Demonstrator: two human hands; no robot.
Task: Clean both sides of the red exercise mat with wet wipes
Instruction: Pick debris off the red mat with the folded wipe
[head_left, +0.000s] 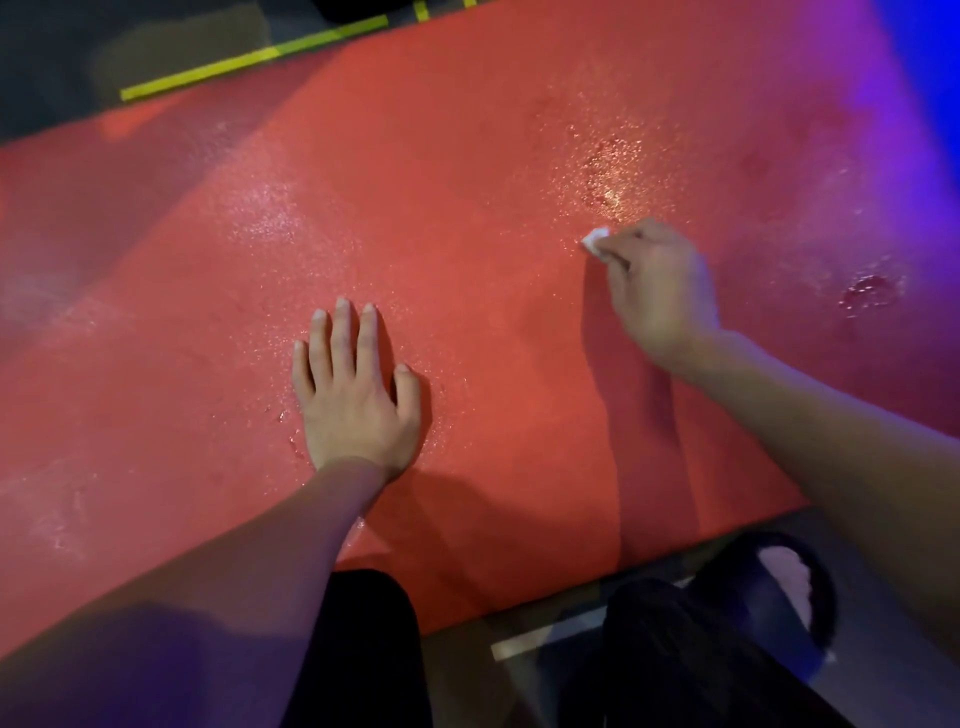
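Crouching low at the near edge: dark trouser knees (363, 649) at the bottom, a black slide sandal (779, 587) planted on the grey floor (545, 691) just off the mat's corner.

Spreading out ahead and filling most of the view, the red exercise mat (467, 156), lying flat, glistening with wet speckles across the middle and the right.

Bracing on it, the left hand (358, 395): palm down, fingers straight and slightly apart, pressing the mat, holding nothing.

Working further out, the right hand (660, 291): fingers curled tight, pinching a small scrunched white wet wipe (595, 240) against the surface, only a corner poking out past the knuckles.

Looking like mid-wipe on the upward face, just short of a shiny wet patch (608, 176); another puddle-like spot (867, 291) sitting off to the right. Probably calling next for a sweep through that patch, then out toward the right spot, keeping the left palm pinning the mat. Flipping for the other side not yet done, judging by how it lies.

Beyond the far edge, yellow tape lines (249, 62) running over dark floor.

No wipe pack, no container showing anywhere.
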